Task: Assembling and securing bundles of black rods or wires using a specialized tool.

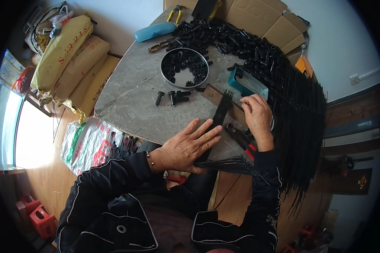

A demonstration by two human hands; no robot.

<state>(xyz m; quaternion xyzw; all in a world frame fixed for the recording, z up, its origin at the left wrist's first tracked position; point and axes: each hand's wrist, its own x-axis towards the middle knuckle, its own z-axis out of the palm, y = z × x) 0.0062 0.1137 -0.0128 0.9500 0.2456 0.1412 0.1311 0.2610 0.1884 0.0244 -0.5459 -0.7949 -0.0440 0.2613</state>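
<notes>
My left hand (189,141) lies with fingers spread over a bundle of thin black rods (222,110) on the grey table. Its thumb is beside a second fan of thin black rods (232,165) that reaches past the table's near edge. To the right, my right hand (259,118) is closed in a pinch; whatever its fingertips hold is too small to make out. A brown flat bar (212,95) lies partly under the first bundle. Between my hands are pliers with red handles (248,151). An open teal box (247,84) stands just beyond my right hand.
A round metal dish (161,69) holds small black rings. Black bolt-like pieces (172,98) lie nearer. Black tubular parts (249,46) heap along the far edge, and long black rods (297,126) hang off the right. A light-blue case (155,32) and stacked sacks (67,55) are leftward.
</notes>
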